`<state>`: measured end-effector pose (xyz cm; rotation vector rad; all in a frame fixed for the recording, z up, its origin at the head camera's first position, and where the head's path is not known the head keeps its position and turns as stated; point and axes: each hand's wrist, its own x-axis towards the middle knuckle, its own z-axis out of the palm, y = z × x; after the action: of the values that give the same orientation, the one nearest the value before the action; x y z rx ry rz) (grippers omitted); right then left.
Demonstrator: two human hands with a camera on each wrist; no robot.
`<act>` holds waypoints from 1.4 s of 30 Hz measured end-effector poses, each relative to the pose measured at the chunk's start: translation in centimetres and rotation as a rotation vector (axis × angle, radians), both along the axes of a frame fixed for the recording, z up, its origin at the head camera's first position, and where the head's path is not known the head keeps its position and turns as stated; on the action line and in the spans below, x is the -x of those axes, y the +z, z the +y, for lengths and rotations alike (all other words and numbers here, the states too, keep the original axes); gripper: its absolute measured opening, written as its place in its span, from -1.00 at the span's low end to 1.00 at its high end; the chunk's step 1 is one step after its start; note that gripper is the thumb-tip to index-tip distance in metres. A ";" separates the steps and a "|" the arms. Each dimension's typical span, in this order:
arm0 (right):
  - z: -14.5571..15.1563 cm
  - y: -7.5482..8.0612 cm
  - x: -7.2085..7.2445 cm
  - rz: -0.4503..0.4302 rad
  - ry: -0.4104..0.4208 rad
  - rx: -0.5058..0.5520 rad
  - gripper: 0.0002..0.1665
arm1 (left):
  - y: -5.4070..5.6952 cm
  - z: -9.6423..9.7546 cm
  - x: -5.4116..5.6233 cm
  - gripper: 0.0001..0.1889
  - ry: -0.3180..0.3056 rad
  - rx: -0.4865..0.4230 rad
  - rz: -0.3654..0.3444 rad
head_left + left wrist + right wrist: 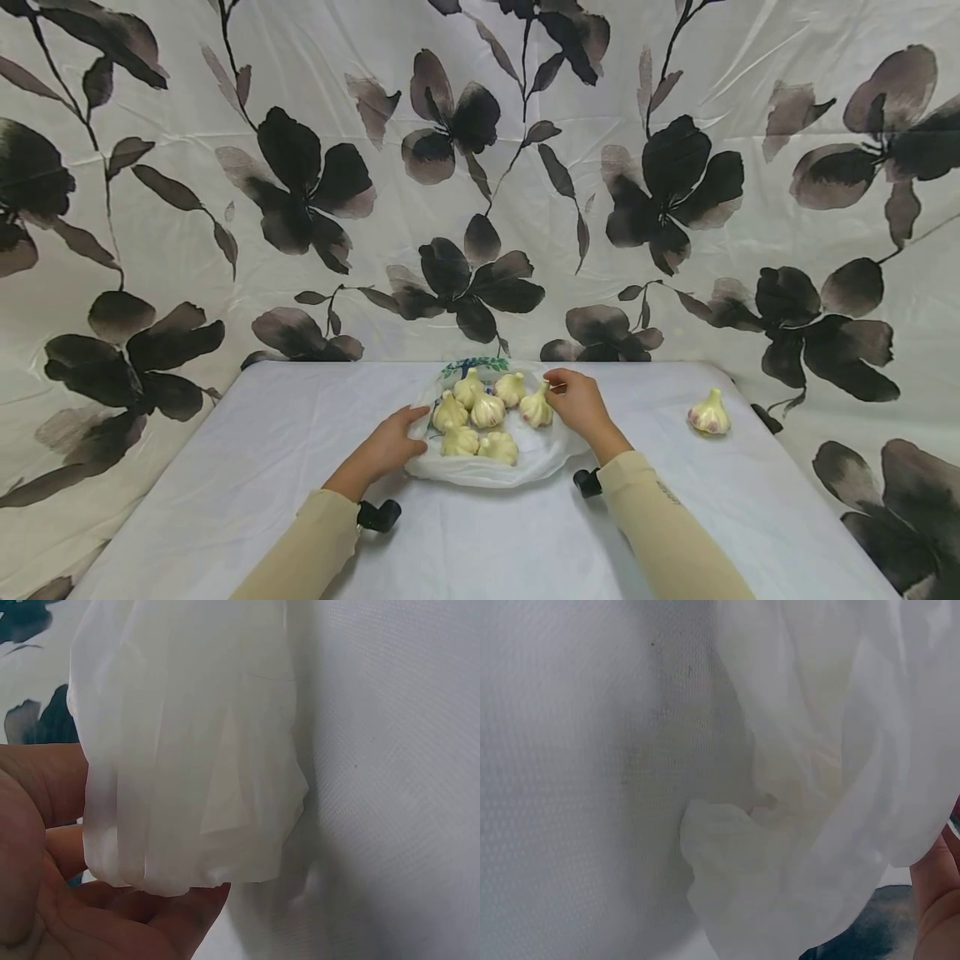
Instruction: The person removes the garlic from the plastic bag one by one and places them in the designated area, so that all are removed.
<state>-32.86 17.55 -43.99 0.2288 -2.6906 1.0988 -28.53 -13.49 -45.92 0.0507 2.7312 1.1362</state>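
A white plastic bag (487,477), its mouth spread wide, sits at the far middle of the table with several garlic bulbs (488,411) inside. At its left edge my left hand (386,442) holds the rim; the left wrist view has the fingers (187,919) against the bag's side (187,750). My right hand (581,404) reaches over the right rim and pinches the stem of a garlic bulb (536,408) inside the bag. The right wrist view is mostly filled by the crumpled bag (795,847), which hides that bulb, with part of the hand (937,892) at the right edge.
One more garlic bulb (709,414) stands alone on the white-covered table (480,550), to the right of the bag. Behind the table hangs a floral cloth (555,275). A black wrist camera (379,516) sits on the left wrist, another (587,483) on the right.
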 end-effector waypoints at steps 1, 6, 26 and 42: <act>0.0 0.0 0.0 -0.009 0.000 0.000 -0.62 | 0.0 0.0 0.0 -0.27 -0.001 0.000 0.002; -0.3 -0.1 0.3 -0.045 -0.003 -0.002 -0.59 | 0.0 -0.1 0.1 -0.27 -0.007 -0.008 -0.001; -1.2 0.1 0.0 -0.013 0.023 -0.021 -0.78 | 0.0 -0.4 0.3 -0.29 -0.021 -0.008 0.010; -1.8 1.8 -0.8 0.052 0.079 -0.023 -0.77 | 0.0 -0.4 0.2 -0.20 -0.017 -0.040 0.026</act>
<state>-32.04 15.76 -42.22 0.3652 -2.6704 1.0683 -28.76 -13.92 -45.96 0.0949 2.7250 1.1931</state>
